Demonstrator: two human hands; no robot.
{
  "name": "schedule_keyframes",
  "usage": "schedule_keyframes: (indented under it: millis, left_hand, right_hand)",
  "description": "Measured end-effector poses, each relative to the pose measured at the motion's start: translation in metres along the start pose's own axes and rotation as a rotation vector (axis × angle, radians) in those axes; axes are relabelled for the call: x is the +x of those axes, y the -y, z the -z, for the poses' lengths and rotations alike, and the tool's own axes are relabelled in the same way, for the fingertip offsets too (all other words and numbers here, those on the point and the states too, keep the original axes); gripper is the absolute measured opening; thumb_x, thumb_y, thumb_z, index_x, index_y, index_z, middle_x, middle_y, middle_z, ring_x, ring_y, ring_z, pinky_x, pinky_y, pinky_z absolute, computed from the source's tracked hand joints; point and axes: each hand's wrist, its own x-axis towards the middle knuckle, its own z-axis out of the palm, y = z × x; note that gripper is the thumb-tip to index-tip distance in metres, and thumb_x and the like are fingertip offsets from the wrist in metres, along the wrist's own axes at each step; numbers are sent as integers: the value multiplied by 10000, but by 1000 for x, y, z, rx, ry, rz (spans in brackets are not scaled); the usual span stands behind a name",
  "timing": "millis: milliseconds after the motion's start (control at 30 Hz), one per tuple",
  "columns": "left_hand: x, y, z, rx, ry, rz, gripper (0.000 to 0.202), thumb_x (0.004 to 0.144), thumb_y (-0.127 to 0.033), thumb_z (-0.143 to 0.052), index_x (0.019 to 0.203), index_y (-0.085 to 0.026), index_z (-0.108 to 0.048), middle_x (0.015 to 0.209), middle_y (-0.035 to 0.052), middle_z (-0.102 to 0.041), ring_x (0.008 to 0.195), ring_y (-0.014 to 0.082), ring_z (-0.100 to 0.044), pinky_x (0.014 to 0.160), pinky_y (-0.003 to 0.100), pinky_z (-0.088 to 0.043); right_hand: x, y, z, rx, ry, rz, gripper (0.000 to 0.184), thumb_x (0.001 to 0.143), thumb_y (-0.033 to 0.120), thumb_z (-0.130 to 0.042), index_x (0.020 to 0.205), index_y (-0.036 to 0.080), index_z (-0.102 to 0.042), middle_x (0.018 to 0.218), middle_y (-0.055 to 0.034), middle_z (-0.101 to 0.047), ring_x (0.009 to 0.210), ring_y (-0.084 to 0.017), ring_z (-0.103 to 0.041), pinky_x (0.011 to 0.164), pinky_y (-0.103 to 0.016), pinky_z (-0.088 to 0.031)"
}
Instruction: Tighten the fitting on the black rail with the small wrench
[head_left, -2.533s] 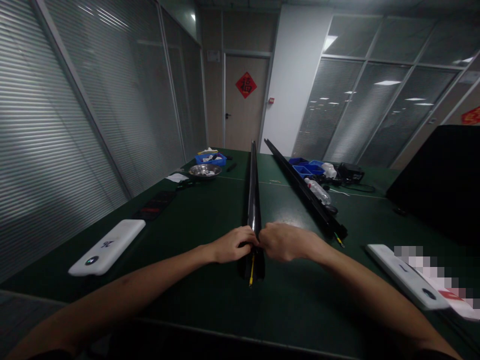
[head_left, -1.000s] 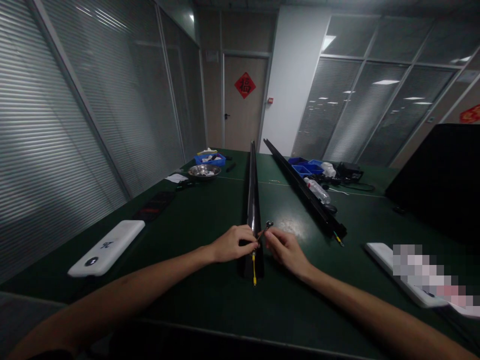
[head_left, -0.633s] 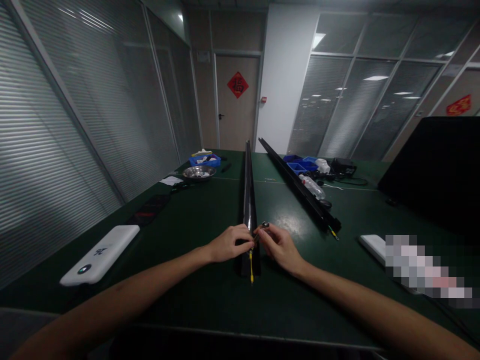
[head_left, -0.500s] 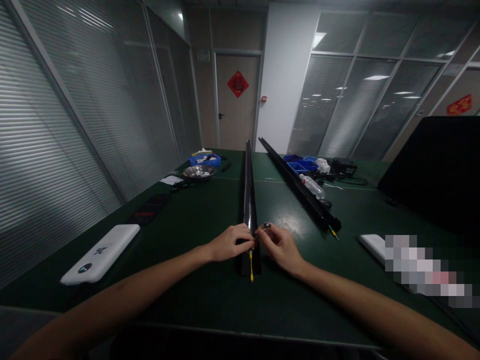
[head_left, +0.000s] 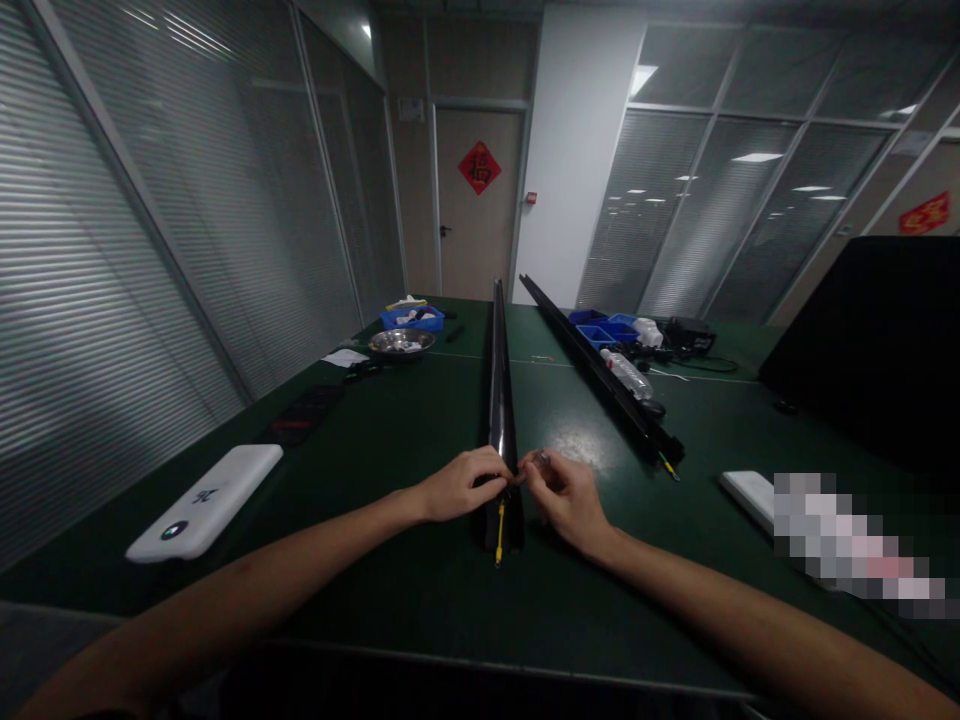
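Observation:
A long black rail (head_left: 497,400) lies lengthwise on the green table, its near end in front of me. My left hand (head_left: 466,484) rests over that end, thumb and fingers pinched together on something small that I cannot make out. Close by on the right, my right hand (head_left: 568,497) is closed, its fingertips nearly meeting those of the left. A small shiny bit shows at its fingers, too small to name. From beneath the fingertips a yellow wire (head_left: 500,530) with a metal end hangs toward me along the rail.
A second black rail (head_left: 600,370) lies slanted to the right, beside a plastic bottle (head_left: 627,374) and blue bins (head_left: 596,336). On the left are a white power bank (head_left: 206,502), a metal bowl (head_left: 402,343) and a blue tray (head_left: 412,320). A dark screen (head_left: 870,350) stands far right.
The yellow wire's free end has swung slightly left. The right fingers have shifted slightly around the small shiny bit. My left hand has stayed nearly still at the rail end.

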Motion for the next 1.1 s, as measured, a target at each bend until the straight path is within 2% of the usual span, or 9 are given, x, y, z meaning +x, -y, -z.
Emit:
schedule_keyframes:
  millis: [233, 433, 633, 900, 1100]
  left_hand:
    - [1, 0, 0, -1, 9, -9, 220, 1009, -252, -478, 960, -164, -674, 940, 60, -646, 950, 200, -594, 874, 301, -457]
    - [1, 2, 0, 1, 10, -19, 209, 1002, -220, -476, 914, -162, -657, 904, 52, -639, 915, 196, -589, 853, 292, -450]
    - [1, 0, 0, 3, 18, -10, 182, 999, -202, -485, 937, -162, -652, 922, 48, -635, 929, 192, -587, 852, 278, -450]
    - [1, 0, 0, 7, 17, -7, 206, 1005, -230, -478, 918, -158, -651, 918, 54, -624, 929, 196, -577, 853, 290, -453]
    - [1, 1, 1, 7, 29, -9, 205, 1006, -228, -479, 951, -159, -665, 928, 57, -628, 931, 200, -578, 866, 299, -453]
  right_hand:
    - [-1, 3, 0, 27, 40, -41, 258, 999, 401, -549, 880, 185, -623, 663, 15, -611, 405, -96, -553, 405, -210, -421]
    - [0, 6, 3, -37, 58, 5, 273, 1022, 407, -523, 939, 184, -659, 620, 6, -593, 506, -139, -557, 483, -242, -423]
    - [1, 5, 4, -49, 49, 54, 292, 1033, 391, -505, 939, 180, -684, 752, -28, -651, 633, -156, -586, 594, -261, -450]
    - [2, 9, 4, -51, 66, 47, 304, 1037, 410, -489, 945, 181, -668, 728, -21, -633, 630, -163, -587, 593, -263, -453]
    - [4, 6, 6, -51, 102, 92, 306, 1054, 381, -454, 949, 192, -670, 816, -37, -655, 703, -171, -600, 672, -281, -477]
